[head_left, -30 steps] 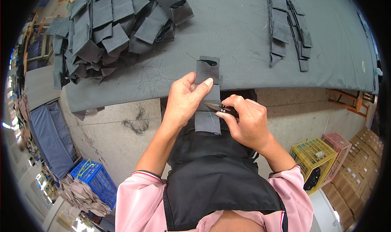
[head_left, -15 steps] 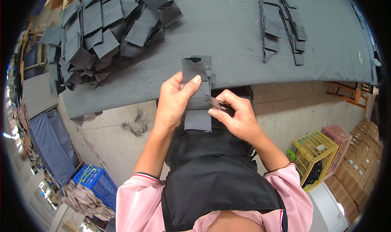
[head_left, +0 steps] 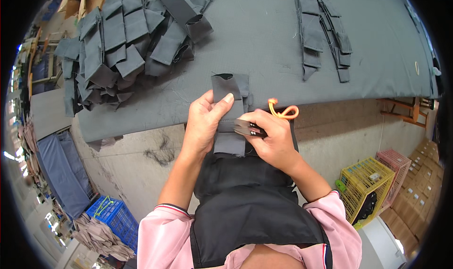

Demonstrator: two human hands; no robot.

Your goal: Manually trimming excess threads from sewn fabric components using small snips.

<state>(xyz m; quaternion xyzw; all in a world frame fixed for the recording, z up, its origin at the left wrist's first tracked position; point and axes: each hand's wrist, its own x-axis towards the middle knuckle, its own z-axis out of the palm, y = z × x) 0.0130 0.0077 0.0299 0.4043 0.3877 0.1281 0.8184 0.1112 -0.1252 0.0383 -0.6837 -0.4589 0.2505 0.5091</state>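
My left hand (head_left: 206,120) pinches a strip of dark grey fabric pieces (head_left: 230,144), thumb on top, just over the table's near edge. The strip's upper end lies on the table and its lower end hangs toward my apron. In my right hand (head_left: 273,139) is a pair of black thread snips (head_left: 251,128), with an orange cord loop (head_left: 284,112) showing above the hand. The blades point left and lie over the strip, close to a seam beside my left fingers. Whether the blades touch a thread is too small to tell.
On the grey cloth-covered table (head_left: 255,37), a heap of dark fabric pieces (head_left: 122,42) lies at left and two strips (head_left: 311,33) at right. Below stand a blue crate (head_left: 113,217), a yellow crate (head_left: 365,184), a pink crate (head_left: 395,167) and cardboard boxes (head_left: 415,189).
My right hand has turned, bringing the snips level across the strip, and the orange cord has come into sight. The left hand keeps its pinch. The view has shifted slightly.
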